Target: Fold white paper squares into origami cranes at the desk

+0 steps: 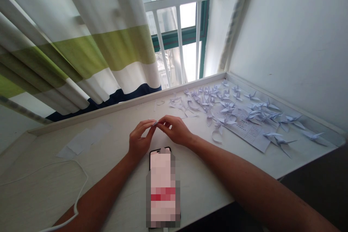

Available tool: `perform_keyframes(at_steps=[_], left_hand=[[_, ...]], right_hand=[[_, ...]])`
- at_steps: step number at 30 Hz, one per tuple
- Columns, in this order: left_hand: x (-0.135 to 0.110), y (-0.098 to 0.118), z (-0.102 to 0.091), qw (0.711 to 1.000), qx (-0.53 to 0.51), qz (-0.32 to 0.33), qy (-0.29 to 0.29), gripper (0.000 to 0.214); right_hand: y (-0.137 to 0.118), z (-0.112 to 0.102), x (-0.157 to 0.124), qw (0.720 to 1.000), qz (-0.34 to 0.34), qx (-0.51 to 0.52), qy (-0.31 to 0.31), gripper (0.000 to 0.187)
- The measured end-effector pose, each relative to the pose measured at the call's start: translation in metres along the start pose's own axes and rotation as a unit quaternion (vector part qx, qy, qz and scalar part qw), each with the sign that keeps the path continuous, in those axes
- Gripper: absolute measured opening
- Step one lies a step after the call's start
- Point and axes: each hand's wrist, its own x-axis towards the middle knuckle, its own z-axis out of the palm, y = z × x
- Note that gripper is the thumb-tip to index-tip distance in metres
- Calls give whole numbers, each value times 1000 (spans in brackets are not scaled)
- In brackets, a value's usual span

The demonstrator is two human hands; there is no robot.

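My left hand point(140, 136) and my right hand point(175, 129) meet above the middle of the white table point(114, 174). Between their fingertips they pinch a small folded piece of paper point(155, 123), mostly covered by the fingers. Its exact shape cannot be made out. Just below the hands lies a phone point(163, 174) with its screen lit and blurred over. To the right of my right hand, many white folded paper cranes point(228, 107) are spread toward the table's far corner. Left of my left hand rest a few flat paper sheets point(83, 141).
A printed sheet point(248, 132) lies under some of the cranes. Thin paper strips point(217, 134) are scattered close by. A white cable point(84, 168) curves across the left side. Behind the table's raised edge hang a striped curtain point(103, 50) and a white window railing point(179, 40).
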Motion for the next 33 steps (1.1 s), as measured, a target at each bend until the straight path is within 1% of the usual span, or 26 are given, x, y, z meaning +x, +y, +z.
perform_keyframes(at_steps=[6, 10, 16, 23, 30, 33], left_hand=[[-2, -1, 0, 1000, 5, -24, -10, 13], [-2, 0, 0, 999, 7, -40, -23, 14], [-3, -1, -1, 999, -3, -32, -39, 14], [-1, 4, -2, 998, -6, -39, -48, 17], [-4, 0, -1, 999, -3, -23, -44, 17], [-5, -1, -1, 999, 0, -23, -26, 15]], right_hand=[[1, -1, 1, 1000, -19, 5, -9, 12], [1, 0, 1, 1000, -18, 3, -8, 9], [2, 1, 0, 1000, -16, 12, -12, 7], [2, 1, 1, 1000, -5, 13, -11, 5], [-2, -1, 1, 1000, 16, 20, -13, 9], [-4, -2, 0, 999, 25, 28, -21, 11]])
